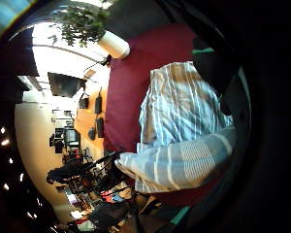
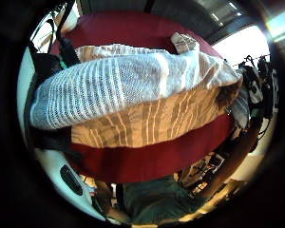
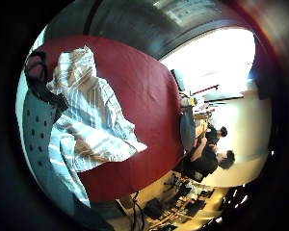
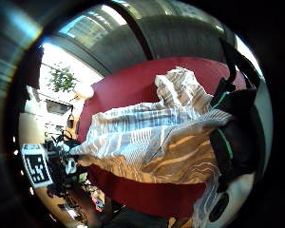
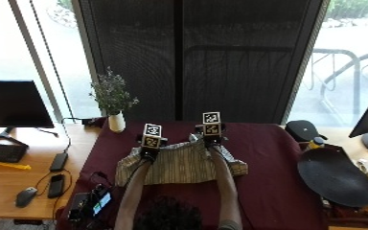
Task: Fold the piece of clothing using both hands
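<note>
Seen from above and behind, our forearms reach out over the maroon table, where our left hand and right hand meet the far edge of the striped garment spread between them; whether the fingers are closed on cloth we cannot tell from here. At the left palm, little-finger side, striped fabric drapes close across the lens, the rest lying on the table. On the thumb side, a raised fold fills the picture. From the right palm, the garment lies rumpled and uneven; its thumb side shows a lifted edge. We judge a first fold is under way, with smoothing and further folds left.
</note>
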